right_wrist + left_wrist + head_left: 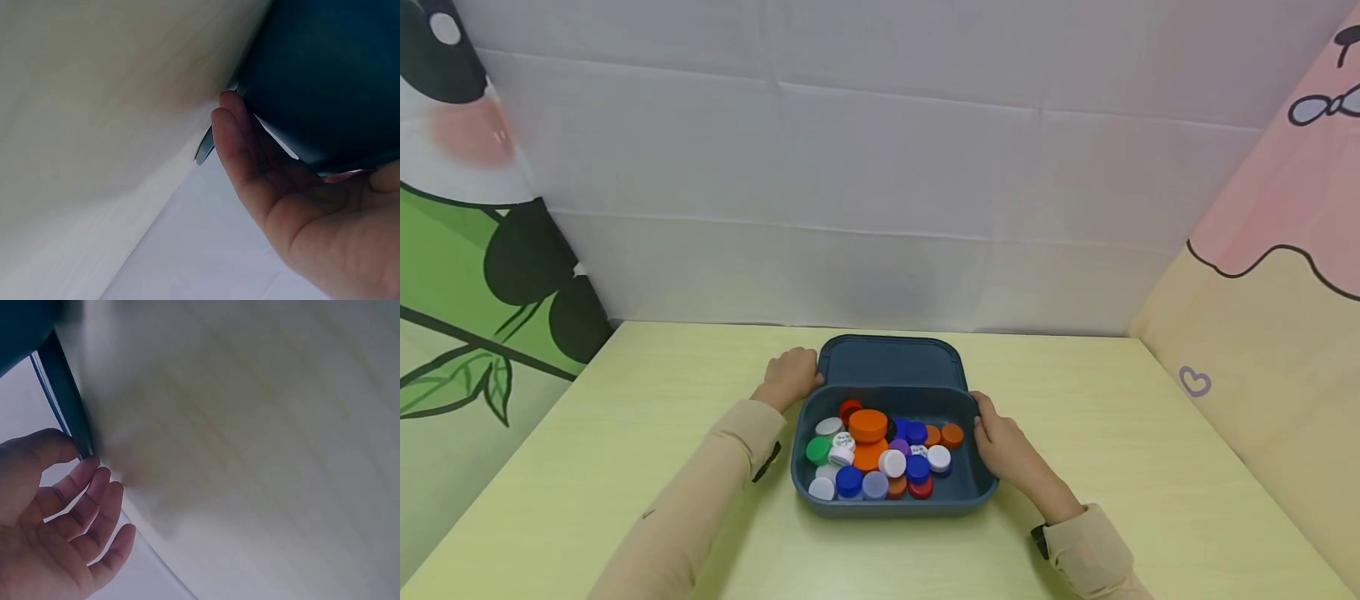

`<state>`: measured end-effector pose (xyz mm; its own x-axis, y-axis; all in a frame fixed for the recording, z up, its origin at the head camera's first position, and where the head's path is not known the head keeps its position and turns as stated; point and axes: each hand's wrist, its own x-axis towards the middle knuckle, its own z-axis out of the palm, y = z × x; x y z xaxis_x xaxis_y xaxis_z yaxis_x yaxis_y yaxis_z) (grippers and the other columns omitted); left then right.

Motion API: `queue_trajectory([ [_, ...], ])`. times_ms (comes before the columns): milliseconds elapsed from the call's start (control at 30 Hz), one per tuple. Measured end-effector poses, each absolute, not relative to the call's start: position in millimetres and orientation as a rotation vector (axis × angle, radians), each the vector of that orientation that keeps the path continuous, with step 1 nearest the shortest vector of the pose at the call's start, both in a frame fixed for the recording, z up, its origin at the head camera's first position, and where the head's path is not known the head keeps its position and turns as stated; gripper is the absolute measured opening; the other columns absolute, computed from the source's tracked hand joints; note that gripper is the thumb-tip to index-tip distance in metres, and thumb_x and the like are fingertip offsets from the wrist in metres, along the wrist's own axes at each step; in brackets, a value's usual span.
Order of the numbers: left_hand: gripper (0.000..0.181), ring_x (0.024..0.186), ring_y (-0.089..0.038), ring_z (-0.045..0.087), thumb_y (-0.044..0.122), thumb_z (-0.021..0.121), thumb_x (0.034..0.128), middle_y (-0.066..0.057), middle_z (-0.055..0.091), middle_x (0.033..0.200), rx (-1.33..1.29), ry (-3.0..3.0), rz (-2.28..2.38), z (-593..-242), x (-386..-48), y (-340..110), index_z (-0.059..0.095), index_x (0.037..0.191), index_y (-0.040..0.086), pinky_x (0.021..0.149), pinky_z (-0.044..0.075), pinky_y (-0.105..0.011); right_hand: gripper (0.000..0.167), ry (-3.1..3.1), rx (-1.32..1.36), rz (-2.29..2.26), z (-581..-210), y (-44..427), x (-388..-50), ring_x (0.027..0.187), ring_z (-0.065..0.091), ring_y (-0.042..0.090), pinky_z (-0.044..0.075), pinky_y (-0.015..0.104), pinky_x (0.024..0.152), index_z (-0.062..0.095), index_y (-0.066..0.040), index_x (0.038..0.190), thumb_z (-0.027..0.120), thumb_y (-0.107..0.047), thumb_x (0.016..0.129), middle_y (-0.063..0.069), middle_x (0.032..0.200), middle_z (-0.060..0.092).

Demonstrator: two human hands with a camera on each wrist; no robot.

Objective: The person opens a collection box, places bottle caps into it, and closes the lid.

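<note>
A dark blue-grey plastic box (pixel 973 479) stands on the table, its top uncovered, with many bottle caps (pixel 868 423) inside in orange, white, blue, green, red and purple. Directly behind it lies the matching lid (pixel 891 362). My left hand (pixel 792 377) is at the lid's left edge; the left wrist view has thumb and index finger of that hand (pixel 62 531) pinching the lid's rim (pixel 67 403). On the right, my right hand (pixel 1009 446) grips the box, thumb by the rim and fingers (pixel 234 147) along the outer wall (pixel 325 75).
The pale yellow table (pixel 1150 467) extends around the box to both sides. A creased white sheet (pixel 887 167) hangs behind it. Printed panels stand at the left (pixel 490 250) and right (pixel 1262 333).
</note>
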<state>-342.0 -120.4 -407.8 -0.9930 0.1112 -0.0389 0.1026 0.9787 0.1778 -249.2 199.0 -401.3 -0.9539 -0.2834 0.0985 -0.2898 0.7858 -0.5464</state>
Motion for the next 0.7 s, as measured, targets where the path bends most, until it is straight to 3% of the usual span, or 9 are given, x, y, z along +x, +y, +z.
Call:
queue_trajectory([
  [233,0.011,0.057,-0.022,0.05,0.012,0.052,0.0812,-0.009,0.05,0.066,0.119,3.072,0.397,-404.3,-338.1,-119.4,0.05,0.074,0.004,0.049,0.039,-0.032,0.039,-2.957,0.479,0.894,-400.6,199.2,-249.1,0.079,0.062,0.026,0.051,0.041,0.069,0.035,0.002,0.132,0.04,-0.007,0.094,0.029,0.106,0.06],
  [533,0.015,0.058,-0.026,0.05,0.012,0.05,0.0846,-0.014,0.05,0.07,0.044,3.07,0.533,-399.8,-337.5,-118.2,0.048,0.09,-0.002,0.049,0.039,-0.033,0.039,-2.954,0.48,0.893,-400.4,199.2,-249.0,0.082,0.063,0.029,0.051,0.043,0.07,0.035,0.002,0.132,0.04,-0.007,0.094,0.03,0.109,0.059],
  [700,0.011,0.056,-0.022,0.045,0.01,0.05,0.0836,-0.008,0.044,0.065,0.037,3.045,0.601,-400.8,-338.3,-119.9,0.045,0.081,0.001,0.049,0.034,-0.03,0.039,-2.948,0.489,0.9,-400.9,198.8,-249.0,0.084,0.063,0.031,0.051,0.043,0.071,0.035,0.003,0.132,0.039,-0.007,0.094,0.03,0.11,0.059],
])
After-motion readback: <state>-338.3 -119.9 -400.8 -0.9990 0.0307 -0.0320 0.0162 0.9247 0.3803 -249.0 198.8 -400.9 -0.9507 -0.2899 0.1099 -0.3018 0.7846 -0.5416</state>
